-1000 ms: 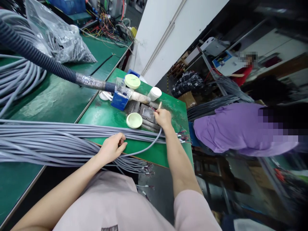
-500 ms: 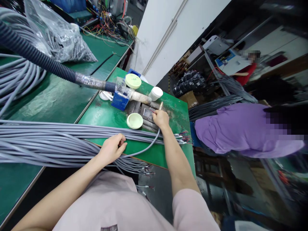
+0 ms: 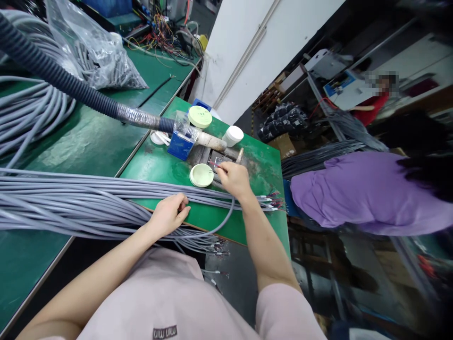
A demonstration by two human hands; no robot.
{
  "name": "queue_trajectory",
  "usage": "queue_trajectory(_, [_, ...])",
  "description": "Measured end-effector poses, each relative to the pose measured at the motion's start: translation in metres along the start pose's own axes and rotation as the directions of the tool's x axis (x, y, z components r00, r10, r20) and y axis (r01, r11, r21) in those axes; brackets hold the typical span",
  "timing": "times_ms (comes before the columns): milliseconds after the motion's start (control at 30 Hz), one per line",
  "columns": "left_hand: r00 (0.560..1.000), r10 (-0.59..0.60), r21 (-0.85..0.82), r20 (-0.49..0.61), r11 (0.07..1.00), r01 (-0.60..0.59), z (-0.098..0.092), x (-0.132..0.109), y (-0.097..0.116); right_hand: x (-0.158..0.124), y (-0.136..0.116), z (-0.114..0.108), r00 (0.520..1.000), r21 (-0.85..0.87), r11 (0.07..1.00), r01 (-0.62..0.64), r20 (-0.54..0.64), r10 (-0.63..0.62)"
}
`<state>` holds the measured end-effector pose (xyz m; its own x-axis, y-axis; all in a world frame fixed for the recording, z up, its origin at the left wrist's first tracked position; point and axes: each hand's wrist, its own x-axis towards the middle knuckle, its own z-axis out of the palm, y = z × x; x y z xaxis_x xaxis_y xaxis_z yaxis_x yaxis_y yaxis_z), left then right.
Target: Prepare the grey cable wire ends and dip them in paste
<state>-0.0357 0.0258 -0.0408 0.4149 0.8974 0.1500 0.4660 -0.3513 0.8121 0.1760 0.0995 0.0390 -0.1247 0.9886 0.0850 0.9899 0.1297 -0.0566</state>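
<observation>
Shifted slightly toward a pale green lid [image 3: 201, 175], the right hand [image 3: 234, 180] hangs over a metal jig [image 3: 222, 162] on the green workbench [image 3: 255, 165], pinching thin wire ends [image 3: 213, 164]; the left hand [image 3: 169, 215] lies curled against the grey cable bundle [image 3: 88, 203], its grip unclear.
</observation>
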Motion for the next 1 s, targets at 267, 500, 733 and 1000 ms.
queue_trajectory(267, [1.0,0.011,-0.006,-0.007,1.0,-0.011,0.001,0.0,-0.001,0.002,-0.03,0.021,0.99,-0.126,0.99,0.063,0.136,-0.046])
queue_trajectory(500, [1.0,0.001,-0.013,-0.001,1.0,-0.001,0.0,0.0,-0.001,0.001,-0.03,0.017,0.99,-0.164,0.984,0.076,0.134,-0.054])
queue_trajectory(733, [1.0,0.012,-0.002,0.015,1.0,-0.012,-0.001,0.0,-0.001,0.005,0.01,0.0,0.992,-0.177,0.976,-0.129,-0.031,0.126])
queue_trajectory(1000, [1.0,0.012,-0.016,0.018,1.0,-0.012,0.0,0.0,-0.002,0.018,0.046,0.027,0.947,-0.241,0.919,-0.311,-0.003,0.32])
